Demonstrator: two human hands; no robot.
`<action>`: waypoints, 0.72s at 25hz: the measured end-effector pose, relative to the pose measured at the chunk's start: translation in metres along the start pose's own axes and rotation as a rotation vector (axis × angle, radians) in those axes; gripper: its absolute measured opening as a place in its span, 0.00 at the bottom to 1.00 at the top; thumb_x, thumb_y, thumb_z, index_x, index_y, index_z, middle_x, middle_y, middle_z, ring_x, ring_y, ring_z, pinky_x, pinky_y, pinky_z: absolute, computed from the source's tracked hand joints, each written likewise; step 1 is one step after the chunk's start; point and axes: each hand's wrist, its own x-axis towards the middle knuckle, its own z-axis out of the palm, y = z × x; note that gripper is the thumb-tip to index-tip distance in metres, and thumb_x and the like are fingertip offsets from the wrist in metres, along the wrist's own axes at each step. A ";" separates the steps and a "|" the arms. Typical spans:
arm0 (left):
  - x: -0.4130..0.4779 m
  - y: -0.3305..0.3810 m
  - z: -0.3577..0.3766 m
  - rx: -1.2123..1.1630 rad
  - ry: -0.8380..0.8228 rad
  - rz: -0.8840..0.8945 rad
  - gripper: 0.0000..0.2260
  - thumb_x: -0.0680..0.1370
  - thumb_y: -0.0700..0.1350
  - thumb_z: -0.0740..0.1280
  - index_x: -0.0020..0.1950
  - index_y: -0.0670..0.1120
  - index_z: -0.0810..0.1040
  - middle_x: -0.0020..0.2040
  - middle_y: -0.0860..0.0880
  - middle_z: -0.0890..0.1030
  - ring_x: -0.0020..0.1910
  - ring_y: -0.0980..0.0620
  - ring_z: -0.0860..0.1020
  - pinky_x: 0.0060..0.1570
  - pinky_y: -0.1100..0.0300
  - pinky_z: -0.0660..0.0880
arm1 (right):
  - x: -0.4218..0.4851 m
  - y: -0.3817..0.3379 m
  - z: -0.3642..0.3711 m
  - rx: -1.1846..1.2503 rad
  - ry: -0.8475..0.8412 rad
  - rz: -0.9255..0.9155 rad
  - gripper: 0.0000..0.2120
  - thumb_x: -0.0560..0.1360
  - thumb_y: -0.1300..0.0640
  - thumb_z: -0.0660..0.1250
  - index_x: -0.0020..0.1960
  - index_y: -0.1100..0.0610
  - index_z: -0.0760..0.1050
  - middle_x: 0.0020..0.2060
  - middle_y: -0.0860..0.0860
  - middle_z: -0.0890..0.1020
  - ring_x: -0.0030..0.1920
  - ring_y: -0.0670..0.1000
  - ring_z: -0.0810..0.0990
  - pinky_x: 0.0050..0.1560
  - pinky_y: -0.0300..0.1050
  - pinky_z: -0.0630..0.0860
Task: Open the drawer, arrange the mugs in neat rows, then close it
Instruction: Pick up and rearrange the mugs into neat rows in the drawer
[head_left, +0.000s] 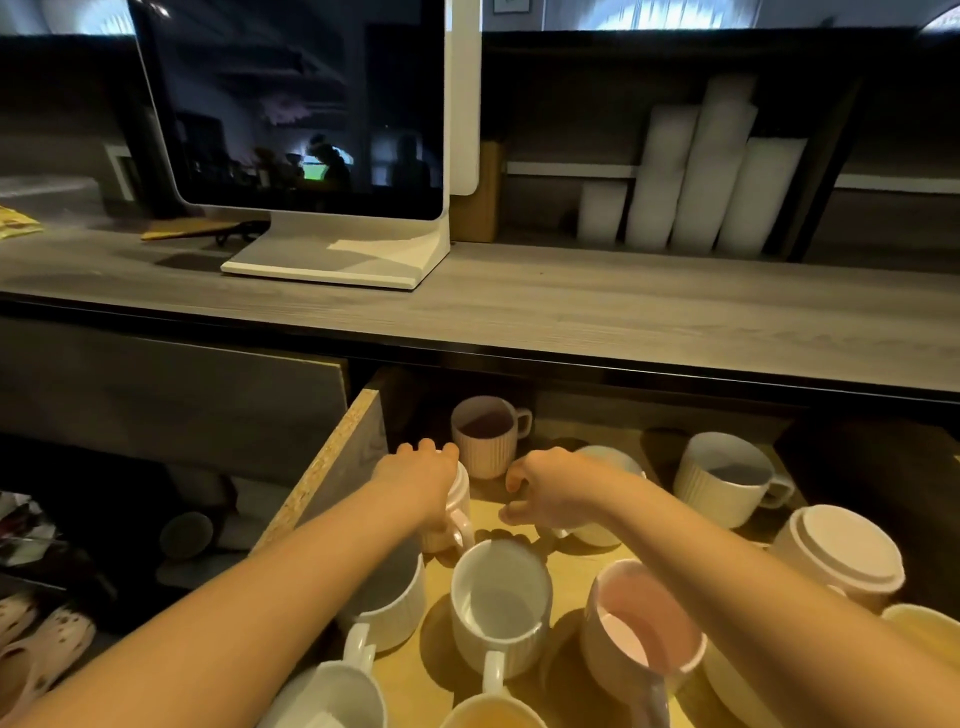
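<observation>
The drawer (332, 462) stands pulled out below the counter, with several ribbed mugs on its wooden floor. My left hand (415, 475) grips the top of a pale pink mug (457, 512) near the drawer's left wall. My right hand (550, 486) hovers over a white mug (597, 530), fingers curled and apart, holding nothing. A pink mug (485, 434) stands upright at the back, between and beyond both hands. A white mug (501, 597) sits in front. An upside-down mug (841, 558) rests at the right.
A grey counter (571, 306) overhangs the drawer's back, carrying a white monitor (311, 130) and stacked white cups (691, 182). Another white mug (727, 480) and a pink-lined mug (644, 621) crowd the right side. Sandals (41, 649) lie on the floor at the left.
</observation>
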 end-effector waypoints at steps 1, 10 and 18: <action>0.001 -0.001 0.000 -0.010 0.007 0.000 0.35 0.72 0.49 0.72 0.73 0.46 0.57 0.69 0.42 0.67 0.66 0.41 0.68 0.60 0.51 0.71 | 0.002 0.000 0.001 -0.004 -0.004 -0.007 0.18 0.75 0.47 0.65 0.60 0.55 0.74 0.51 0.53 0.81 0.49 0.52 0.80 0.52 0.44 0.79; -0.001 -0.009 -0.006 -0.110 0.047 0.042 0.34 0.69 0.50 0.75 0.69 0.48 0.62 0.65 0.44 0.70 0.63 0.44 0.70 0.59 0.52 0.74 | -0.001 0.002 -0.006 0.074 0.218 -0.034 0.14 0.75 0.49 0.64 0.59 0.54 0.75 0.50 0.52 0.82 0.47 0.50 0.81 0.49 0.46 0.81; -0.040 -0.020 -0.032 -0.389 0.243 0.178 0.35 0.68 0.53 0.75 0.69 0.52 0.61 0.65 0.49 0.70 0.61 0.49 0.71 0.60 0.55 0.72 | -0.031 0.008 -0.022 0.411 0.197 -0.038 0.18 0.77 0.51 0.62 0.66 0.53 0.68 0.56 0.53 0.80 0.51 0.50 0.80 0.51 0.41 0.76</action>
